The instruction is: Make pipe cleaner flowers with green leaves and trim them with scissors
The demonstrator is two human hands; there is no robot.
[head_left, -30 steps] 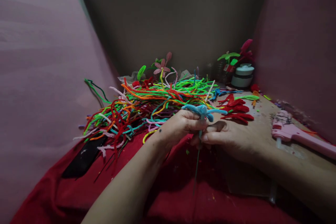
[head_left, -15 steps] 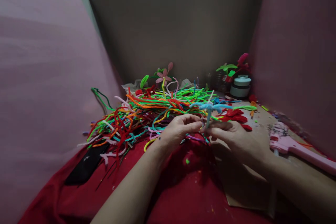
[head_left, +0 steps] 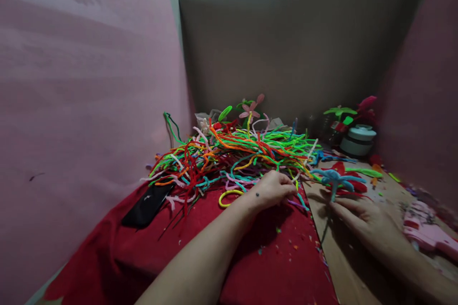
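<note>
Right grip (head_left: 374, 228) just below blue flower (head_left: 334, 179)

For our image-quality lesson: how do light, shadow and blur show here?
Head view: dim light, the left wall paler than the back wall; head view: soft shadows below the left hand on the red cloth and below the right hand on the brown board; head view: the right wall looks blurred, the blue flower clearer.

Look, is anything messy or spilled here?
Yes, tiny colored scraps are scattered on the red cloth, like spilled litter. The fuzzy stems look messy too: they're tangled in a heap, pointing every which way.
</note>
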